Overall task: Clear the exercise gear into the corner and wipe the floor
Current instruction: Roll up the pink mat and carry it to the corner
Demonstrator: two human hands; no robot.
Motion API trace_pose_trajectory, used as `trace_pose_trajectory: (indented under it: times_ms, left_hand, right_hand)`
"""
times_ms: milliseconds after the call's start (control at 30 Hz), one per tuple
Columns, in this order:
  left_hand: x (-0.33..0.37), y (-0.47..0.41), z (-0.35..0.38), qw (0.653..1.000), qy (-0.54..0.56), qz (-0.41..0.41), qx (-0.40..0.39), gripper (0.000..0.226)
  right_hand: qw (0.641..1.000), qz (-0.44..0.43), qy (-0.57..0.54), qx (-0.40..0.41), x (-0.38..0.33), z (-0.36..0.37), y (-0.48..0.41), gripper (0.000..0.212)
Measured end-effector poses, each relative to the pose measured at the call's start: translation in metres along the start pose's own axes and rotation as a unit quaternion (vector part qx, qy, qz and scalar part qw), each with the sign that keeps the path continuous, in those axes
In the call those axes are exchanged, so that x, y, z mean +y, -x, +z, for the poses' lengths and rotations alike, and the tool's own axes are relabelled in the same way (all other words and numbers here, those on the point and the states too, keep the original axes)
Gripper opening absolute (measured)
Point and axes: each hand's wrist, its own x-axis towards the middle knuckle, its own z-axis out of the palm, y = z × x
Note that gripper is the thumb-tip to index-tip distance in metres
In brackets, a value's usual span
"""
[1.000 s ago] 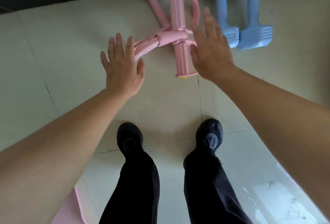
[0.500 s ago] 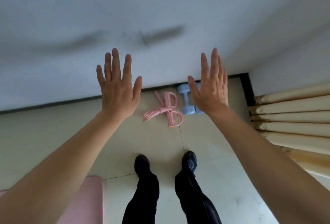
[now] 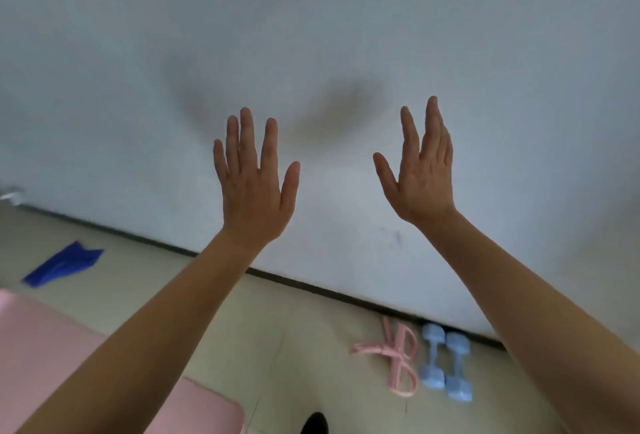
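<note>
Both my hands are raised in front of the white wall with fingers straight and spread, holding nothing: my left hand [image 3: 256, 184] at centre, my right hand [image 3: 420, 170] to its right. Low on the floor by the wall lie a pink pedal resistance puller [image 3: 398, 357] and, right beside it, two light blue dumbbells [image 3: 445, 361] side by side. A pink exercise mat [image 3: 52, 364] covers the floor at the lower left. A blue cloth [image 3: 62, 264] lies crumpled on the floor at the far left near the wall.
A white wall [image 3: 311, 35] fills the upper view, with a dark skirting strip [image 3: 311, 286] along its base. Beige floor tiles [image 3: 294, 329] run between mat and gear. The tip of my black shoe [image 3: 315, 423] shows at the bottom edge.
My view has swung up and to the left, from looking down at the gear to facing the wall. Both hands rose, empty. The mat and blue cloth came into view.
</note>
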Motion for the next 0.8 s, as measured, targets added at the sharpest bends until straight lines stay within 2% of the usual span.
trace_pose_trajectory:
  times_ms: [133,200,267,333,500,800]
  left_hand:
    - [-0.031,0.081,-0.061,0.989,-0.062,-0.128,0.028,0.064]
    - [-0.048,0.133,-0.093,0.975,-0.117,-0.186,0.016,0.064]
    - [-0.063,0.170,-0.121,0.963,-0.150,-0.222,-0.015,0.066]
    - [-0.083,0.211,-0.168,0.941,-0.199,-0.272,-0.012,0.066]
    - [-0.123,0.303,-0.302,0.892,-0.310,-0.326,0.038,0.065]
    - [-0.173,0.525,-0.485,0.807,-0.367,-0.457,0.070,0.064]
  right_hand:
    - [0.991,-0.077,-0.105,-0.029,-0.071,0.015,0.009,0.071]
    - [0.977,-0.136,-0.154,-0.062,-0.116,0.018,0.027,0.072]
    - [0.968,-0.144,-0.188,-0.088,-0.149,0.024,0.043,0.073]
    - [0.950,-0.176,-0.234,-0.107,-0.203,0.020,0.058,0.074]
    - [0.903,-0.277,-0.302,-0.133,-0.348,-0.018,0.096,0.072]
    - [0.843,-0.389,-0.338,-0.157,-0.605,-0.096,0.253,0.070]
